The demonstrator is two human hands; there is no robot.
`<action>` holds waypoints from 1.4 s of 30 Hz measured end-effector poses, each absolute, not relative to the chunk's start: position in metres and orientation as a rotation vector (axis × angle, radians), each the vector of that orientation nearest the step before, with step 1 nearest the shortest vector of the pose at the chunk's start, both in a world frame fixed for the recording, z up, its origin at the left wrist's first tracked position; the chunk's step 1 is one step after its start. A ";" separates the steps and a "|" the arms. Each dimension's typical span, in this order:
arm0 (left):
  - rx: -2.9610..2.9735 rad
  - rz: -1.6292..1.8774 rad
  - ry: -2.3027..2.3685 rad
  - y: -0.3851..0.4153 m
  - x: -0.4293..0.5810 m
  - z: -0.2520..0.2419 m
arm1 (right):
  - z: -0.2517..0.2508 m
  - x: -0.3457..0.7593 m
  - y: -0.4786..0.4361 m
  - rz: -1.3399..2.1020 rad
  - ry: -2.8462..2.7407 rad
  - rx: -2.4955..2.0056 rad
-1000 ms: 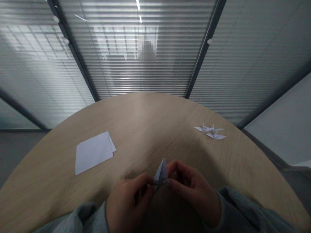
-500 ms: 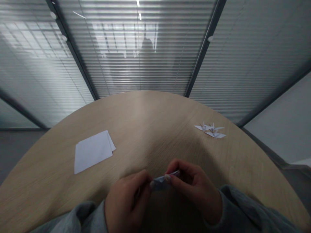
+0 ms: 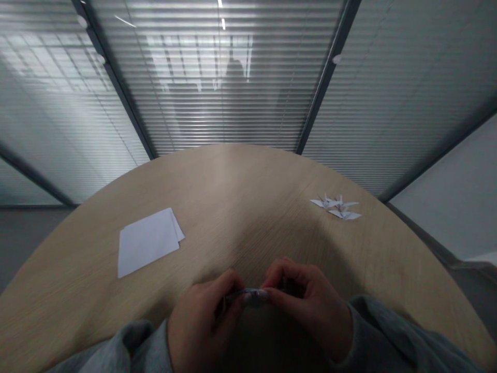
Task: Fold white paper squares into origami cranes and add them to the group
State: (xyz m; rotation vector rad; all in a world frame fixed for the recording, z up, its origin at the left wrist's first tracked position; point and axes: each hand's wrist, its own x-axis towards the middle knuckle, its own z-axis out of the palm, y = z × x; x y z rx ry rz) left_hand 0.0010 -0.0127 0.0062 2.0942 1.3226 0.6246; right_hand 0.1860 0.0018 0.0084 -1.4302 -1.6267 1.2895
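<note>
Between my two hands is a small piece of folded paper [image 3: 253, 296], dim in the shadow near the table's front. My left hand [image 3: 207, 316] pinches its left end between thumb and fingers. At the other end, the thumb and forefinger of my right hand [image 3: 310, 305] are closed on the paper. The fingertips of both hands sit close together and cover most of it, so its exact shape is hidden.
Flat sheets of white paper [image 3: 149, 242] lie stacked on the left of the round wooden table [image 3: 233, 197]. Several folded paper cranes [image 3: 337, 207] rest near the right edge. Glass panels with blinds [image 3: 233, 114] stand behind the table.
My hands have drawn slightly closer together and the right fingertips have shifted left along the folded paper. Less of the paper shows now. The sheets and cranes have stayed put.
</note>
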 end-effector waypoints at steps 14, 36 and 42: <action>2.010 0.675 1.386 -0.010 -0.002 0.009 | 0.010 0.191 0.008 1.325 -1.507 -1.452; 2.098 0.576 1.584 -0.005 -0.001 0.002 | 0.002 0.193 0.009 0.758 -1.977 -1.395; 2.206 0.494 1.564 -0.005 0.000 0.001 | -0.002 0.192 0.006 0.616 -2.180 -1.201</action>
